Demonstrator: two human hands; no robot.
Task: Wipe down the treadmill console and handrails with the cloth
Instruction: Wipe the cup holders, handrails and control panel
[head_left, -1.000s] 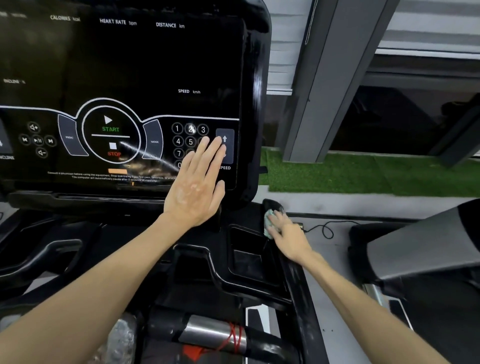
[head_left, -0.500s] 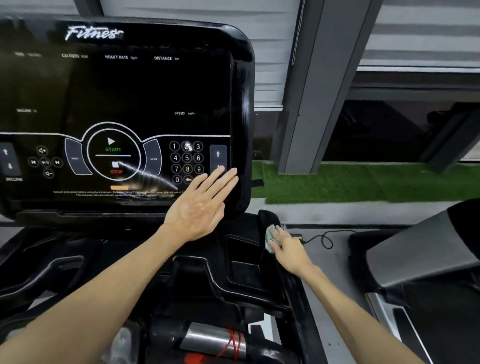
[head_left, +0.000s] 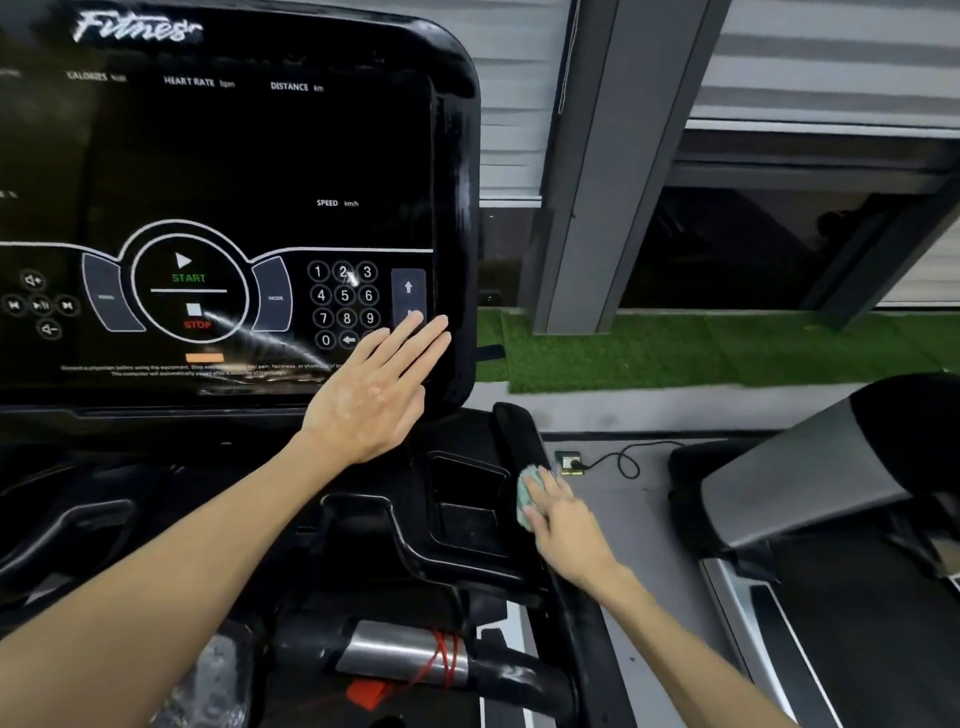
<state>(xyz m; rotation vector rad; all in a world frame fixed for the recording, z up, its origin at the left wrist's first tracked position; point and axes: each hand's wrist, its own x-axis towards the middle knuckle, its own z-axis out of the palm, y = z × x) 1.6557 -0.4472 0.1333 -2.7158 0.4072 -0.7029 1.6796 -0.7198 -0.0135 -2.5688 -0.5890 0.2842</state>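
On right handrail (head_left: 524, 441), right hand (head_left: 563, 512) presses cloth (head_left: 529, 496), slid nearer, left hand (head_left: 371, 400) still flat on console (head_left: 457, 208)

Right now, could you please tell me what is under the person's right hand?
Under the right hand is a pale green cloth, pressed against the treadmill's black right handrail. Only the cloth's upper left edge shows; the hand covers the rest, and the rail beneath it.

The single head-worn view is looking forward and down, sitting close over the treadmill console (head_left: 234, 208), which is filling its ten o'clock area.
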